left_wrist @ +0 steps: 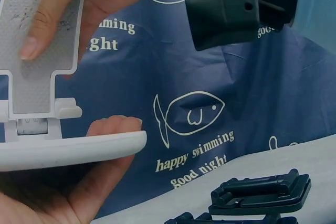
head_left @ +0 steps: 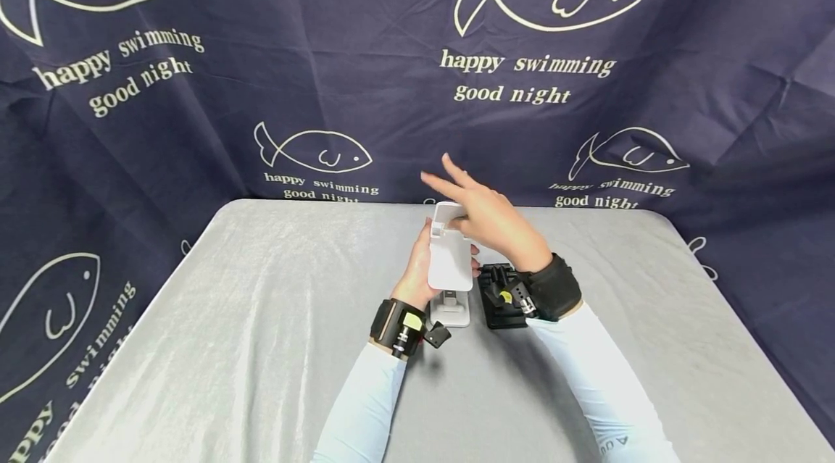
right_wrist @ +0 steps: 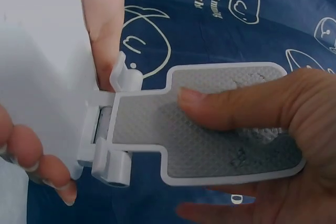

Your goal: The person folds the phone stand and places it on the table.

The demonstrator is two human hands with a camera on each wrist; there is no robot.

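Note:
A white folding phone stand (head_left: 450,267) is between the two hands, its smooth plate facing the head camera and its base (head_left: 451,316) below. My left hand (head_left: 417,271) grips the plate from behind, with fingertips (right_wrist: 26,148) showing round its edge in the right wrist view. At the hinge, a narrower flap with a grey textured pad (right_wrist: 144,119) is swung out from the plate. My right hand (head_left: 496,224) pinches this flap, the thumb (right_wrist: 220,106) on the pad and other fingers behind it. Small white hooks (right_wrist: 113,169) flank the hinge.
A black folded stand (head_left: 502,300) lies on the grey cloth-covered table (head_left: 313,347), just right of the white one and partly under the right wrist. A dark blue curtain (head_left: 385,86) with fish prints hangs behind the table's far edge.

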